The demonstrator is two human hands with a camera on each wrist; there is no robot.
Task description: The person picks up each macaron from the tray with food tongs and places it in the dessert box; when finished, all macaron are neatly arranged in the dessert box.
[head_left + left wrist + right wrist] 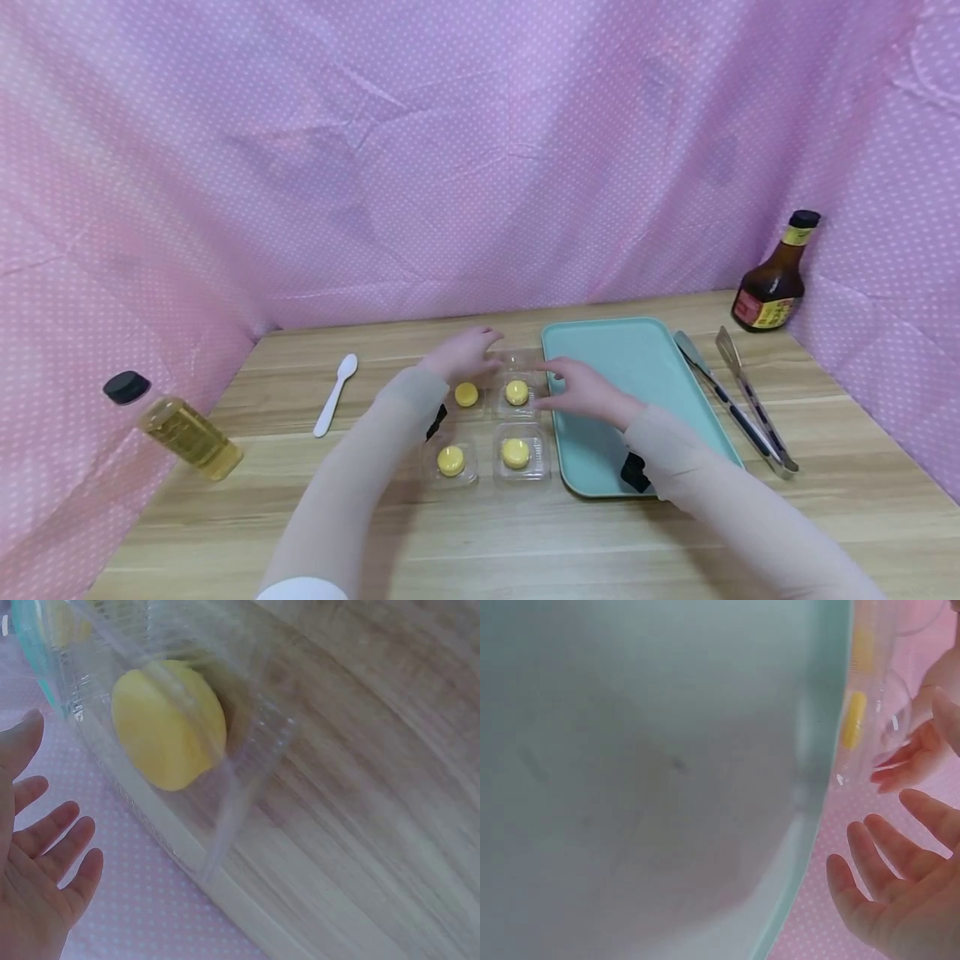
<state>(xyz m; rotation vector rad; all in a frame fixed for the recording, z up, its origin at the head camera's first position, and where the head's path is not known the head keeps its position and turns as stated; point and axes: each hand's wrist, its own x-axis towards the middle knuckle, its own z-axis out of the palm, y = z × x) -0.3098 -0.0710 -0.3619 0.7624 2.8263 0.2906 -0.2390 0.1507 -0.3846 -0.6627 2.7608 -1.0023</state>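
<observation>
Several clear plastic boxes stand grouped on the table, each with a round yellow macaron-like piece inside. My left hand [461,354] is over the back of the group, beside the back left yellow piece [467,394]. In the left wrist view its fingers [71,851] are spread and relaxed, holding nothing. My right hand [583,390] reaches in from the right, over the tray's left edge, fingertips close to the back right box [504,412]. That box's clear lid [517,358] is raised between both hands. In front are the front right box [542,471] and front left yellow piece [451,461].
A mint-green tray [630,350] lies right of the boxes, with metal tongs [738,392] beyond it. A dark sauce bottle [772,287] stands at the back right. At the left are a white spoon [335,396] and an oil bottle [183,429].
</observation>
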